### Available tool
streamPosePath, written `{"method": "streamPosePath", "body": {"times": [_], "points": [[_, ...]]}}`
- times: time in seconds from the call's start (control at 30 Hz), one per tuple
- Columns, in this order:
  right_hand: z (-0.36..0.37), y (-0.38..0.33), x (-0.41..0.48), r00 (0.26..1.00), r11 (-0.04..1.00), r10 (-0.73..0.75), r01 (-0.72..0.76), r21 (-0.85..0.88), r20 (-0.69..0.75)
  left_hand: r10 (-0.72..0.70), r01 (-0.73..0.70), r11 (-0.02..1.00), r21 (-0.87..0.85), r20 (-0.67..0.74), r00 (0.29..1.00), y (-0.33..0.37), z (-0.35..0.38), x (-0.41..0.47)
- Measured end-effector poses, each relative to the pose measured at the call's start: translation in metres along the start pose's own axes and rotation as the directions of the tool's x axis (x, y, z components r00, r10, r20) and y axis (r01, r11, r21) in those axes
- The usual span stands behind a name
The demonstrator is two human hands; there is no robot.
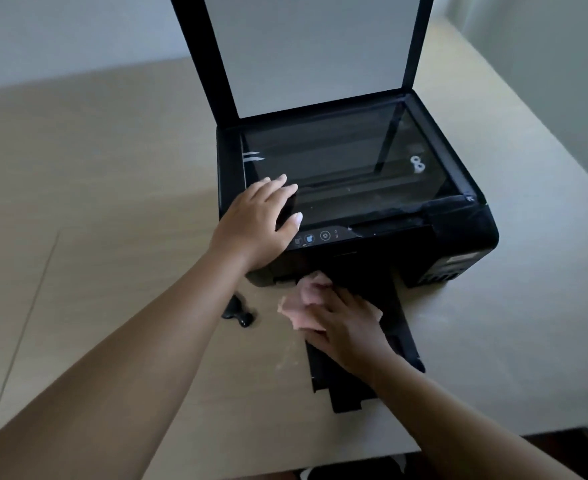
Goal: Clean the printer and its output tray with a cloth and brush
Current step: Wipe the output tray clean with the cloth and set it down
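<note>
Printer (372, 216) on bench (112, 168), scanner lid (320, 46) raised. Left hand (254, 220) flat on front-left corner, fingers straight, bracing. Right hand (344, 327) spread, unclenched, pressing pink cloth (306, 292) onto output tray (334, 386) near slot. Brush (237, 311) on bench just beside tray, untouched. To do well: wipe from slot outward along tray, light pressure, tray likely flexes; brace printer throughout
</note>
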State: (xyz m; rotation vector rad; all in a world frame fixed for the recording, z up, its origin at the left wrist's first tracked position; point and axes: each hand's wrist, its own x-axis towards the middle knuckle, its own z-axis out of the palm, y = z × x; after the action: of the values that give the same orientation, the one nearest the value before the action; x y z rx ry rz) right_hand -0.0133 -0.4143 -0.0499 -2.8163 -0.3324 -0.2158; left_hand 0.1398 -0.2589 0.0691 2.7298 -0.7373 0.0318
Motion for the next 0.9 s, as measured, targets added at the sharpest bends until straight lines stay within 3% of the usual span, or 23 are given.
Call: {"method": "streamPosePath", "body": {"times": [0.07,0.1,0.2,0.27,0.33,0.43,0.5,0.57,0.67,0.77,0.83,0.9], "points": [[-0.004,0.02,-0.02,0.993,0.993,-0.115,0.114,-0.012,-0.035,-0.008,0.008,1.0,0.006,-0.003,1.0,0.001,0.002,-0.002],[-0.008,0.033,-0.028,0.996,0.997,-0.074,0.074,-0.004,-0.047,-0.008,0.009,1.0,0.011,-0.006,1.0,0.002,0.003,-0.002],[-0.014,0.06,-0.027,0.966,0.97,0.242,-0.239,0.042,-0.095,-0.011,0.012,0.999,0.03,-0.031,0.999,0.002,0.004,0.0],[-0.012,0.05,-0.009,0.93,0.938,0.347,-0.347,0.028,-0.117,-0.011,0.013,0.999,0.032,-0.045,0.999,0.003,0.005,0.001],[-0.013,0.024,0.012,0.952,0.96,0.28,-0.281,0.014,-0.12,-0.008,0.01,0.999,0.036,-0.056,0.998,0.002,0.006,0.001],[-0.007,0.0,0.014,0.999,0.991,-0.026,0.031,0.129,-0.046,-0.006,0.007,1.0,0.027,-0.057,0.998,0.001,0.006,0.003],[-0.005,0.009,-0.01,0.973,0.954,-0.231,0.228,0.193,-0.006,-0.006,0.008,1.0,0.026,-0.056,0.998,0.001,0.006,0.003],[-0.006,0.035,-0.038,0.952,0.931,-0.306,0.301,0.207,-0.005,-0.004,0.006,1.0,0.028,-0.06,0.998,0.001,0.006,0.003],[-0.014,0.066,-0.049,0.992,0.976,-0.109,0.118,0.183,-0.059,-0.001,0.003,1.0,0.03,-0.065,0.998,0.001,0.007,0.002],[-0.007,0.049,-0.015,0.979,0.993,0.115,-0.109,0.044,-0.167,0.003,0.0,0.999,0.032,-0.07,0.998,0.001,0.007,0.003],[0.002,0.022,0.009,0.976,0.987,0.153,-0.145,0.064,-0.153,0.001,0.001,1.0,0.031,-0.069,0.998,0.0,0.007,0.003],[0.009,0.004,0.013,0.994,0.994,0.036,-0.025,0.105,-0.103,0.001,0.001,1.0,0.029,-0.069,0.998,0.0,0.008,0.003]]}}
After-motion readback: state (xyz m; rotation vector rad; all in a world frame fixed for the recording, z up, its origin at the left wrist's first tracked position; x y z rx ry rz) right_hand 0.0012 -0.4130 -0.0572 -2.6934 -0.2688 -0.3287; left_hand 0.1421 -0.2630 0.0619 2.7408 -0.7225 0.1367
